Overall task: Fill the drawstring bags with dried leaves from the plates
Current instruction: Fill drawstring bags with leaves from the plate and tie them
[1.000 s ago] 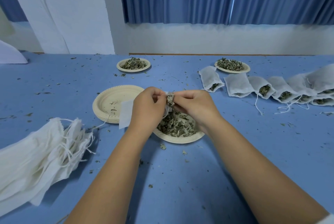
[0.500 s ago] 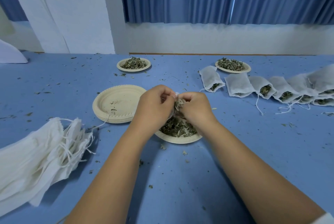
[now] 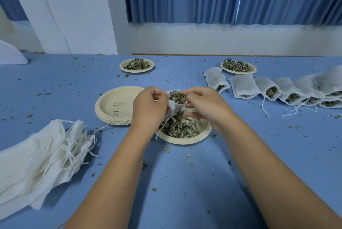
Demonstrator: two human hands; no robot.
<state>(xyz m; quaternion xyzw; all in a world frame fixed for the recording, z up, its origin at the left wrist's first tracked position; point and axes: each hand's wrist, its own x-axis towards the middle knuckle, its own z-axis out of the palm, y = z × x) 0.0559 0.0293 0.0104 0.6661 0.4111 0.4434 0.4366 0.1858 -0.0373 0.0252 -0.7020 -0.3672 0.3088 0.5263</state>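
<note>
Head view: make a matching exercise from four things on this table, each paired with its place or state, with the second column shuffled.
1. held bag
2. plate stack
3. unfilled bags
4. filled bags

a. lying in a row on the right of the table
b. heaped at the table's left
c. leaves in its open mouth, over the near plate, held by left hand and right hand
d. only crumbs on top, beside the left hand

Pairs: 1-c, 2-d, 3-b, 4-a.
</note>
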